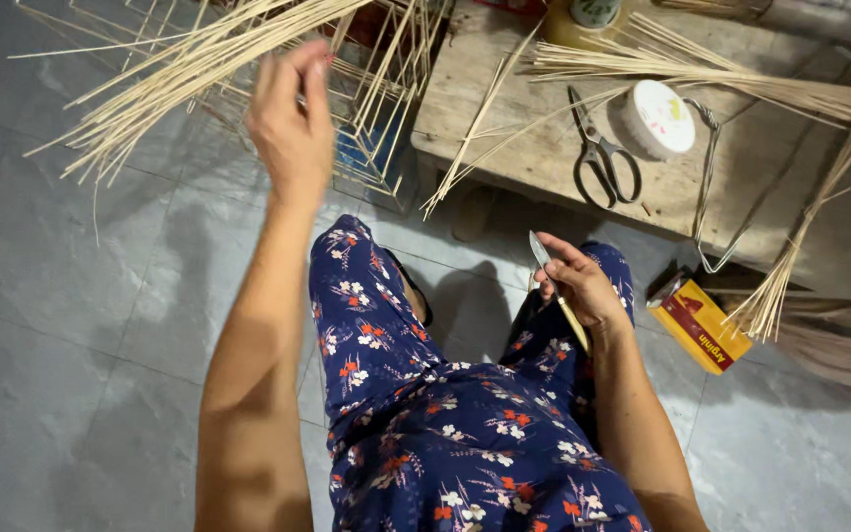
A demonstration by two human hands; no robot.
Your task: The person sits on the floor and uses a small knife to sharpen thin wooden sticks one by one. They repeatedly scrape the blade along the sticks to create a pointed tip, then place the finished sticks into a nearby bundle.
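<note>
Knife (554, 281) pinched in right hand (583, 286) fingers (556, 268), blade upward.

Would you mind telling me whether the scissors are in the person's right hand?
No, the scissors lie on the wooden table, while the right hand holds a small knife.

Carton (701, 328): small flat rectangular box, yellow with a dark red band along one side, lying on the grey floor just beside the low wooden bench (544, 148). Tape roll (658, 118): round, white, with a pale printed label on its face (print too small to make out), lying on the bench.
</note>
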